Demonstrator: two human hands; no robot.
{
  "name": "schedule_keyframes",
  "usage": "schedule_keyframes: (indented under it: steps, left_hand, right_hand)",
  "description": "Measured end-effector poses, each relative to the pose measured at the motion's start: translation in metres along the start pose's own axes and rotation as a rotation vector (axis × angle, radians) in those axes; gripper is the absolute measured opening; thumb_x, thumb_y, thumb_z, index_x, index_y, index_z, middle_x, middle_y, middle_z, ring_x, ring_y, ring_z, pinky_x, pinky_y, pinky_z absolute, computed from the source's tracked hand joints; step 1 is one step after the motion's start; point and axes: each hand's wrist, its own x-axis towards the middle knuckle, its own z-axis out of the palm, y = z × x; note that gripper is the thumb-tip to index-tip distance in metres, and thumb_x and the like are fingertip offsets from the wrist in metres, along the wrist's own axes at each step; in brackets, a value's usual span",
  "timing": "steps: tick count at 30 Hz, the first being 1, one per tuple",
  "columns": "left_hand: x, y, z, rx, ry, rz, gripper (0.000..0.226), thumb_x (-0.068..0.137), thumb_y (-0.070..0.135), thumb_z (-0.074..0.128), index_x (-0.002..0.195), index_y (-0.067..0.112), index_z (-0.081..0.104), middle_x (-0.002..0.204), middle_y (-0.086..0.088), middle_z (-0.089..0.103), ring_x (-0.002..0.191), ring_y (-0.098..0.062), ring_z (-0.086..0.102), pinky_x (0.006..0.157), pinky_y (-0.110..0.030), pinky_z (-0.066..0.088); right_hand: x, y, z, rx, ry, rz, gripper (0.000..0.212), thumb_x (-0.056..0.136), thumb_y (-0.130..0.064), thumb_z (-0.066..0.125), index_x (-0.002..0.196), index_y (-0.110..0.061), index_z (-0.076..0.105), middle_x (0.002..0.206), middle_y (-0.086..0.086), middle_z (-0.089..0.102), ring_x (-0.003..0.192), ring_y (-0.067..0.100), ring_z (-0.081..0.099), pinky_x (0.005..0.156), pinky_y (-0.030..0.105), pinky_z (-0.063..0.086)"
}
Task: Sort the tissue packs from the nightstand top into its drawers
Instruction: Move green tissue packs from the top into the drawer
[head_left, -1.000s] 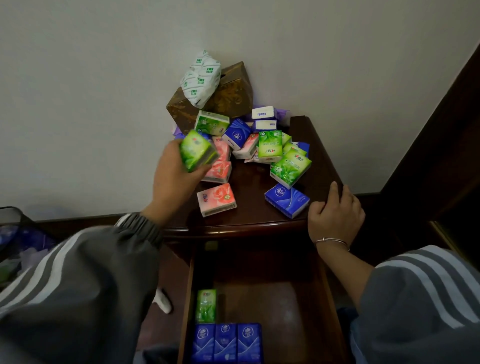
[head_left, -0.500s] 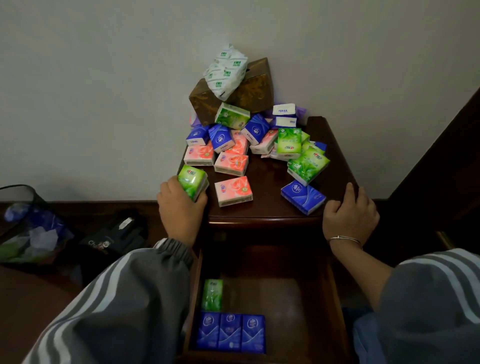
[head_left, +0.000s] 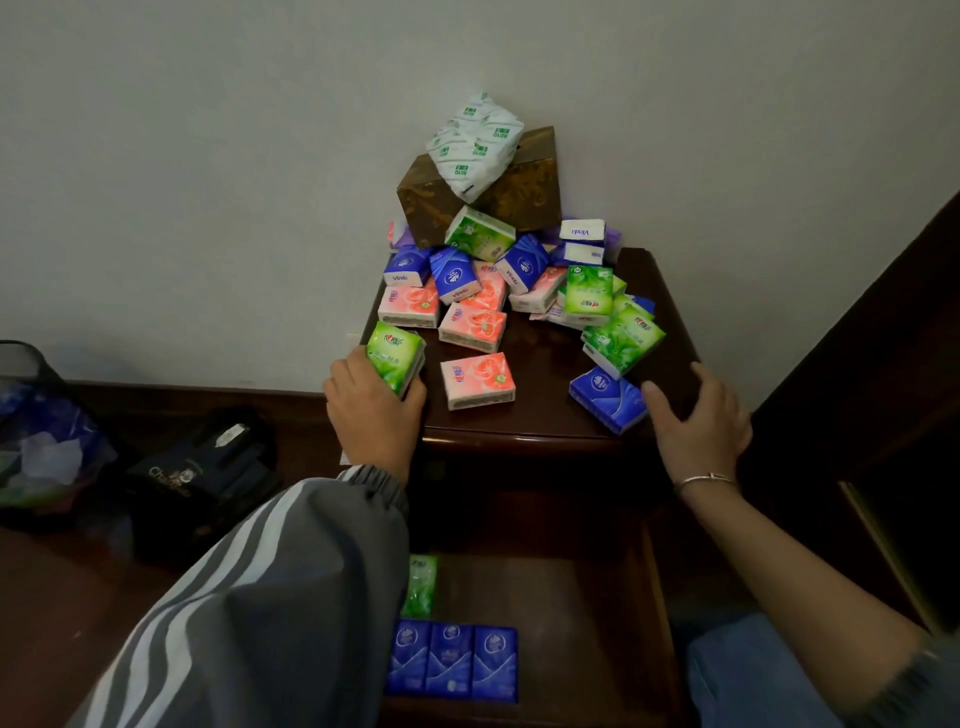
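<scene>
Left hand (head_left: 371, 410) gripped green tissue pack (head_left: 394, 354) at nightstand's (head_left: 540, 421) front-left corner. Right hand (head_left: 696, 421) lay flat, fingers loosely spread, on nightstand's front-right edge. Other packs (head_left: 472, 327) heaped on nightstand top; drawer (head_left: 571, 597) beneath stood open.

A pale grey wall (head_left: 208, 182) fills most of what I see ahead. Against it, at the back, stands a brown box (head_left: 524, 195) with a mottled gold pattern. Down to my left a dark baseboard (head_left: 197, 395) runs along the foot of the wall, above a dark wooden floor (head_left: 62, 597). A black mesh bin (head_left: 26, 364) sits at the far left, with blue plastic and crumpled white paper (head_left: 49, 457) in it. Just beside the bin lies a black bag (head_left: 202, 478) with pale lettering I can't fully read. On my right rises a dark wooden panel (head_left: 883, 338).
</scene>
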Motion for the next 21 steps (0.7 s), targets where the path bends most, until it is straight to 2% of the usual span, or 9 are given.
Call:
schedule_keyframes:
  steps: [2, 4, 6, 10, 13, 15, 17, 19, 21]
  left_hand:
    - [0.0, 0.001, 0.0, -0.006, 0.001, -0.002, 0.061, 0.076, 0.034, 0.073, 0.123, 0.004, 0.048, 0.112, -0.018, 0.053, 0.102, -0.033, 0.05, 0.082, -0.04, 0.041]
    - [-0.001, 0.001, -0.001, -0.005, 0.003, -0.001, 0.061, 0.076, 0.034, 0.073, 0.123, 0.004, 0.047, 0.112, -0.018, 0.052, 0.101, -0.034, 0.05, 0.081, -0.041, 0.041]
    - [-0.001, 0.0, -0.001, -0.006, 0.006, 0.0, 0.062, 0.076, 0.034, 0.073, 0.123, 0.004, 0.047, 0.112, -0.017, 0.053, 0.101, -0.033, 0.05, 0.081, -0.041, 0.042]
    - [-0.001, 0.0, 0.001, 0.001, 0.02, -0.001, 0.063, 0.075, 0.036, 0.073, 0.123, 0.005, 0.047, 0.11, -0.017, 0.053, 0.101, -0.034, 0.052, 0.079, -0.042, 0.043]
    - [-0.002, -0.001, 0.002, -0.001, 0.025, -0.003, 0.063, 0.074, 0.036, 0.074, 0.123, 0.005, 0.047, 0.11, -0.017, 0.054, 0.1, -0.033, 0.052, 0.078, -0.042, 0.043]
    - [-0.001, -0.001, 0.004, -0.003, 0.032, -0.004, 0.063, 0.074, 0.036, 0.074, 0.122, 0.005, 0.048, 0.11, -0.017, 0.054, 0.1, -0.033, 0.052, 0.078, -0.042, 0.043]
    - [-0.001, -0.002, 0.005, 0.0, 0.043, -0.006, 0.063, 0.074, 0.037, 0.074, 0.122, 0.005, 0.048, 0.109, -0.016, 0.054, 0.1, -0.033, 0.053, 0.077, -0.042, 0.043]
    - [-0.001, -0.002, 0.005, 0.001, 0.048, -0.003, 0.062, 0.075, 0.037, 0.073, 0.122, 0.005, 0.048, 0.109, -0.016, 0.054, 0.1, -0.033, 0.053, 0.077, -0.042, 0.043]
    - [-0.002, -0.002, 0.005, -0.001, 0.046, 0.001, 0.062, 0.075, 0.037, 0.073, 0.121, 0.006, 0.048, 0.109, -0.016, 0.054, 0.1, -0.033, 0.053, 0.078, -0.042, 0.043]
  right_hand:
    - [0.009, -0.019, -0.003, -0.033, -0.053, -0.091, 0.081, 0.074, -0.058, 0.065, 0.139, -0.017, 0.037, 0.142, 0.009, 0.041, 0.132, 0.031, 0.032, 0.109, 0.049, 0.028]
    - [0.025, -0.041, -0.004, -0.131, -0.162, -0.11, 0.098, 0.067, -0.066, 0.068, 0.143, -0.018, 0.03, 0.145, 0.01, 0.036, 0.134, 0.032, 0.03, 0.108, 0.048, 0.028]
    - [0.041, -0.057, -0.003, -0.251, -0.27, -0.109, 0.105, 0.063, -0.067, 0.07, 0.144, -0.017, 0.026, 0.145, 0.012, 0.035, 0.133, 0.033, 0.03, 0.106, 0.048, 0.03]
    - [0.059, -0.071, 0.001, -0.419, -0.416, -0.079, 0.096, 0.066, -0.054, 0.075, 0.14, -0.013, 0.031, 0.139, 0.015, 0.04, 0.128, 0.035, 0.036, 0.104, 0.047, 0.035]
    - [0.067, -0.068, -0.006, -0.35, -0.399, -0.087, 0.089, 0.065, -0.046, 0.079, 0.136, -0.011, 0.037, 0.135, 0.016, 0.045, 0.123, 0.035, 0.044, 0.1, 0.047, 0.04]
    - [0.07, -0.068, -0.012, -0.249, -0.32, -0.171, 0.087, 0.063, -0.043, 0.08, 0.133, -0.011, 0.041, 0.13, 0.015, 0.048, 0.118, 0.035, 0.047, 0.097, 0.046, 0.042]
    - [0.074, -0.076, -0.015, -0.175, -0.249, -0.347, 0.083, 0.061, -0.04, 0.082, 0.129, -0.009, 0.043, 0.125, 0.016, 0.05, 0.114, 0.034, 0.048, 0.093, 0.043, 0.043]
    - [0.084, -0.093, -0.012, -0.194, -0.264, -0.494, 0.084, 0.061, -0.039, 0.082, 0.128, -0.009, 0.042, 0.124, 0.016, 0.049, 0.112, 0.034, 0.048, 0.093, 0.042, 0.042]
    - [0.098, -0.11, -0.005, -0.249, -0.328, -0.545, 0.087, 0.062, -0.04, 0.082, 0.131, -0.008, 0.039, 0.127, 0.016, 0.047, 0.114, 0.033, 0.047, 0.096, 0.043, 0.042]
